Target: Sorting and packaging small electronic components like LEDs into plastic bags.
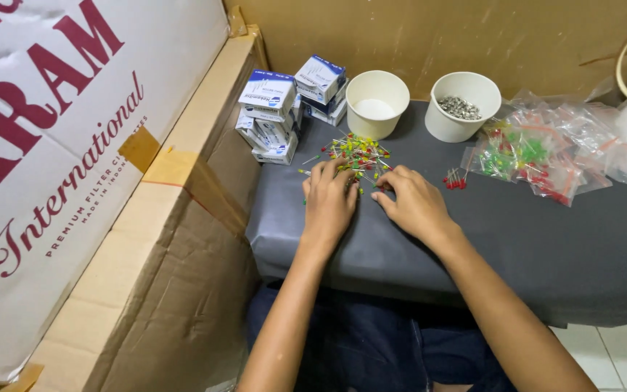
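A: LEDs [359, 153], a loose heap of red, green and yellow ones with thin wire legs, lie on the grey table cover [546, 239] just in front of both hands. Too many and too tangled to count.

B: And the hands?

A: The left hand [330, 199] lies palm down at the near edge of the heap, fingers together and curled onto the LEDs; whether it pinches one I cannot tell. The right hand [414, 201] is beside it, palm down, fingertips bent toward the heap, touching its edge.

B: Anything sorted apart?

A: One small cluster of red LEDs [456, 180] stands alone, right of the heap.

B: Cups?

A: Two white paper cups behind the heap. The left cup [376, 104] looks pale inside; the right cup [464, 107] holds small grey metal bits.

B: Packages?

A: A stack of small white-and-blue boxes [284, 109] at the table's back left corner; about seven show, some half hidden. At the right, a pile of clear plastic bags [553, 149] with red and green LEDs inside; the number of bags is unclear.

B: And the surroundings?

A: One big white carton with dark red lettering [52, 145] fills the left, resting on a brown cardboard box [175, 290] with tan tape. A brown board wall [437, 36] stands behind the table
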